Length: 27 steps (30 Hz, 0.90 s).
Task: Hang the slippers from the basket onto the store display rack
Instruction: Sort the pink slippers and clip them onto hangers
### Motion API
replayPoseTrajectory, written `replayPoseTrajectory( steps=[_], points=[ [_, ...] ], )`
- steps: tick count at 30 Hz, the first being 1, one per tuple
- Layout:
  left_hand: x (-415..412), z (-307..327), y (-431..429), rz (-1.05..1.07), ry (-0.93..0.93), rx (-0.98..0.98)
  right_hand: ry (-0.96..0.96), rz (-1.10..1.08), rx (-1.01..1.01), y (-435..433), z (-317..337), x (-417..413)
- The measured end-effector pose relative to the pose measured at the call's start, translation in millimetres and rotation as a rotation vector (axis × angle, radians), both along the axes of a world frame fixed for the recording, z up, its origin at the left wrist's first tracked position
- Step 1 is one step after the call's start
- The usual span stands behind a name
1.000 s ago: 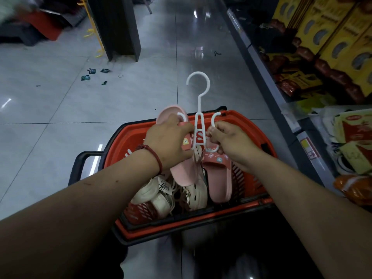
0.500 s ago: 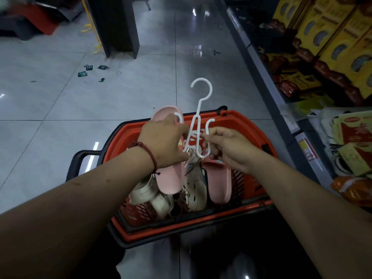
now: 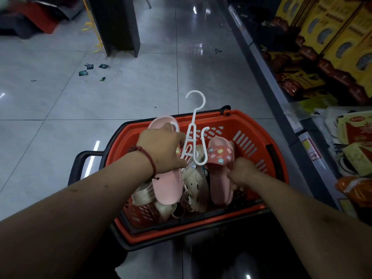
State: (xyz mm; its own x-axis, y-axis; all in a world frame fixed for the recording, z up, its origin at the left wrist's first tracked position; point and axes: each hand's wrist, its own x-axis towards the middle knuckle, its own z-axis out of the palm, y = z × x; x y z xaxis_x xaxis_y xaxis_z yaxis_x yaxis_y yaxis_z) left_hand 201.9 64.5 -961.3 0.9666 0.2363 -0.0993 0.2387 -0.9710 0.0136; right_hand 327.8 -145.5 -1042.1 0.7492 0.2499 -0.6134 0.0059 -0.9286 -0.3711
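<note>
Head view, looking down over both forearms into an orange basket (image 3: 251, 125) with a black handle, standing on grey floor tiles (image 3: 60, 101). The left hand (image 3: 163, 150), with a red string bracelet (image 3: 145, 157) at the wrist, has its fingers curled round a light pink slipper (image 3: 167, 188), held sole-up over the basket's left half. A white hanger (image 3: 193, 133) stands upright just beside that hand, its big top hook above the basket's far rim; the left hand seems to pinch the hanger's lower frame together with the slipper, though the fingers hide the contact. The right hand (image 3: 243, 172) is closed on the side of a darker pink slipper (image 3: 220, 164) lying inside the basket, right of centre. Its strap carries small round cartoon badges with tiny lettering, too small to read. Between the two pink slippers lie cream clogs (image 3: 196, 182), one bearing a smiley stud, and more cream footwear sits under the left wrist.

Along the right runs a shelf (image 3: 267, 63) stacked with yellow boxes (image 3: 342, 27) and dark red packets. A price label (image 3: 311, 150) on its edge is illegible. Small green wrappers (image 3: 88, 69) litter the floor near a dark pillar (image 3: 116, 25).
</note>
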Motion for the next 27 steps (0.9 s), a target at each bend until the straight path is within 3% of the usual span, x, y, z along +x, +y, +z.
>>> replayPoseTrajectory(
  steps=[7,17,27],
  points=[
    [2,-1,-2,-0.029,0.029,0.008,-0.032,-0.11,0.053,1,12,1],
    [0,0,-12,-0.121,0.102,0.059,-0.141,-0.264,0.37,-1,43,12],
    [9,1,-13,0.012,0.026,-0.045,-0.184,0.015,0.373,1,58,4]
  ],
)
